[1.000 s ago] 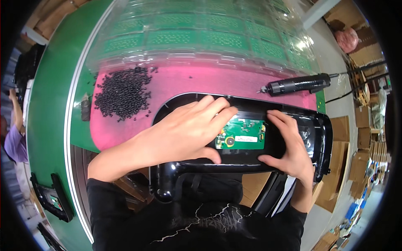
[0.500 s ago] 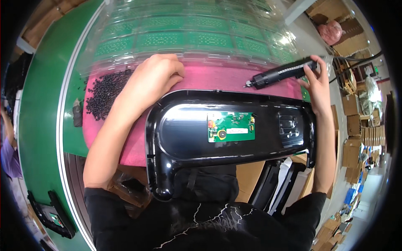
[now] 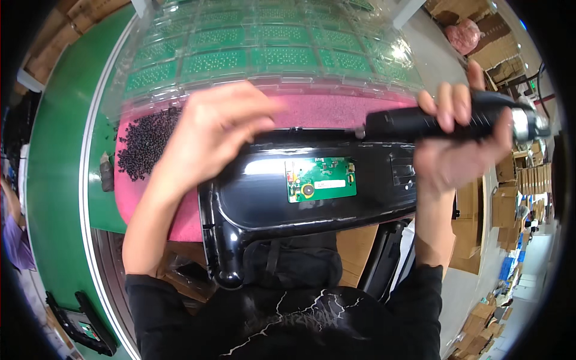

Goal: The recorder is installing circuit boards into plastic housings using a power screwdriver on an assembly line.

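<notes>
My right hand (image 3: pixel 459 129) grips a black electric screwdriver (image 3: pixel 402 123), its fingers wrapped round the body and the tip pointing left. The tip hangs over the far edge of a glossy black plastic housing (image 3: pixel 264 207). A green circuit board (image 3: pixel 322 180) lies in the middle of the housing. Above the housing's far left corner is my left hand (image 3: pixel 219 129), blurred, with thumb and forefinger drawn close together. Whatever it may hold is too small to make out. A pile of small black screws (image 3: pixel 144 144) lies beside my left wrist on the pink mat (image 3: pixel 330 108).
Clear plastic trays of green boards (image 3: pixel 282 57) stand beyond the mat. A dark stub-like object (image 3: pixel 107 173) lies left of the screws. Another black housing (image 3: pixel 81 324) sits on the green table (image 3: pixel 57 198). Cardboard boxes (image 3: pixel 470 225) stand at right.
My right hand has turned the screwdriver nearly level and wrapped its fingers round it; it now sits nearer the camera. My left hand has moved slightly nearer the housing. The view has shifted slightly.
</notes>
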Demonstrator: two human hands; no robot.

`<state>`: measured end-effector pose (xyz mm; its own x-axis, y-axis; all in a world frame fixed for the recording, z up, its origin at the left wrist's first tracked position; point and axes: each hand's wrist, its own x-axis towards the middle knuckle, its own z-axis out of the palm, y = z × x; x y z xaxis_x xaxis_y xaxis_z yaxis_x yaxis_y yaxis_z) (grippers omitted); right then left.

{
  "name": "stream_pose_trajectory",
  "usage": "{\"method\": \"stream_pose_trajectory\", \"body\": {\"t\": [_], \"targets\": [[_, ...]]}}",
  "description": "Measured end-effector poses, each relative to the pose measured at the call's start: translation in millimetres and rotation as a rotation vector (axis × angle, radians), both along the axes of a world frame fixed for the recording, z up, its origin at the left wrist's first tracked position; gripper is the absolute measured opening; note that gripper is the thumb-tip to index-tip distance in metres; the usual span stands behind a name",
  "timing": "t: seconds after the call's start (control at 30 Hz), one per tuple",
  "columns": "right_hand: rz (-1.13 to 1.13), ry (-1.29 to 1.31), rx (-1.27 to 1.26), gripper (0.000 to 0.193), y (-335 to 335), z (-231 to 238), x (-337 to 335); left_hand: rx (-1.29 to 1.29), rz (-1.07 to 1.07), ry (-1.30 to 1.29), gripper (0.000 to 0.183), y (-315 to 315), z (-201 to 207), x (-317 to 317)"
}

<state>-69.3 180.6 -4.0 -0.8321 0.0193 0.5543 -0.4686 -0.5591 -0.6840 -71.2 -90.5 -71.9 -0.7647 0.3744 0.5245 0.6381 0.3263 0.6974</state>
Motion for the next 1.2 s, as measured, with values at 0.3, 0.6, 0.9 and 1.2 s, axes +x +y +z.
{"method": "stream_pose_trajectory", "body": {"t": [0.3,0.6,0.9,1.2], "targets": [[0.205,0.071,-0.084,0.043,-29,11,52,0.021,-0.219,0.105,0.019,29,-1,35],[0.228,0.269,-0.072,0.040,-36,4,55,0.086,-0.325,-0.120,0.018,29,10,41],[0.545,0.427,0.109,0.036,-22,2,36,0.217,-0.623,-0.374,0.009,29,6,35],[0.117,0.188,0.318,0.057,0,-6,45,0.112,-0.089,0.067,0.007,32,4,31]]}}
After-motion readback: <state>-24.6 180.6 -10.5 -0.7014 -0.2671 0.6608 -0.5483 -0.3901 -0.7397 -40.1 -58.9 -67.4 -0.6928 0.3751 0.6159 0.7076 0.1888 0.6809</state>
